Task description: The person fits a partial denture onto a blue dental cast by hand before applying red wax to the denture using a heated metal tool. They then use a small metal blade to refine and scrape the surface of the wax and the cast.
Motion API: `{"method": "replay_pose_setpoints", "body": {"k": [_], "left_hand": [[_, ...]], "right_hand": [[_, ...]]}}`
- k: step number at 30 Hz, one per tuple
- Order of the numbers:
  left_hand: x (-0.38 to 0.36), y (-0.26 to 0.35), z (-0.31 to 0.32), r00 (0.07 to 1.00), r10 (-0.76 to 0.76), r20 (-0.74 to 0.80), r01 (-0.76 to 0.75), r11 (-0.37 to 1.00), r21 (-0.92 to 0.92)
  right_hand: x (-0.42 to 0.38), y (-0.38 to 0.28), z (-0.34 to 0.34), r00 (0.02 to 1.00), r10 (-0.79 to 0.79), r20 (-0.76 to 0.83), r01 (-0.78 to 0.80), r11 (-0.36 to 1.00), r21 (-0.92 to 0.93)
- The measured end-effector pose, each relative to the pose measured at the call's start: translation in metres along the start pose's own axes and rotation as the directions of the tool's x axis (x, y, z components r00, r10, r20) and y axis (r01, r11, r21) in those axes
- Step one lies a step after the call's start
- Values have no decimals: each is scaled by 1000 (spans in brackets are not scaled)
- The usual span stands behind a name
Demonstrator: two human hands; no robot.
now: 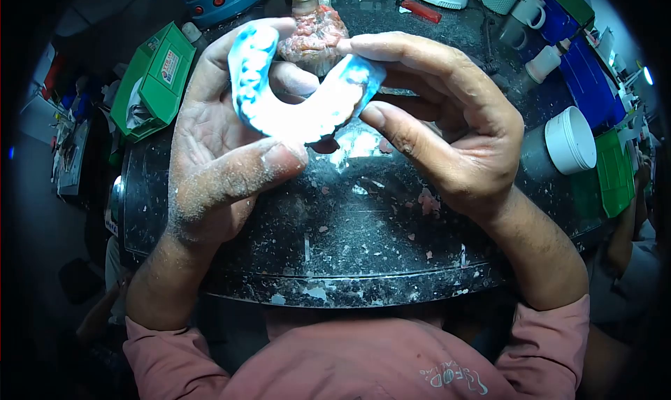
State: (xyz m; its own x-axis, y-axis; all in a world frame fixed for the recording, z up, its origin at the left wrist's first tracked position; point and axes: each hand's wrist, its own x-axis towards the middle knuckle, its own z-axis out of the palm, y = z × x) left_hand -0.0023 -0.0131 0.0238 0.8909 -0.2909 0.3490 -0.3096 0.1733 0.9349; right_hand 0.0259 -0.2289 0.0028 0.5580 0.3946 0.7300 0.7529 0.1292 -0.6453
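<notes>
Dental cast (pixel 297 99), white and blue, horseshoe-shaped: held in the air above the desk (pixel 314 260), just in front of a pink-crusted grinding tool (pixel 314 36). Its two ends point up and away from you, the curve sags toward you, and its long axis runs left to right. Your left hand (pixel 217 155) is palm-up, thumb pressed on the lower rim, fingers curled behind the left arm. Your right hand (pixel 447 127) pinches the right end between fingertips. Both hands dusty. White tub (pixel 570 140) stands well right.
</notes>
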Motion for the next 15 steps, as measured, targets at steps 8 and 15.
{"method": "replay_pose_setpoints", "body": {"k": [8,15], "left_hand": [[-5,-20,6,952,278,127,-282,959,11],[-14,11,29,930,-318,-182,296,945,-139]], "right_hand": [[0,5,-1,971,241,-13,-223,919,326],[-4,-8,13,948,318,-28,-286,886,364]]}}
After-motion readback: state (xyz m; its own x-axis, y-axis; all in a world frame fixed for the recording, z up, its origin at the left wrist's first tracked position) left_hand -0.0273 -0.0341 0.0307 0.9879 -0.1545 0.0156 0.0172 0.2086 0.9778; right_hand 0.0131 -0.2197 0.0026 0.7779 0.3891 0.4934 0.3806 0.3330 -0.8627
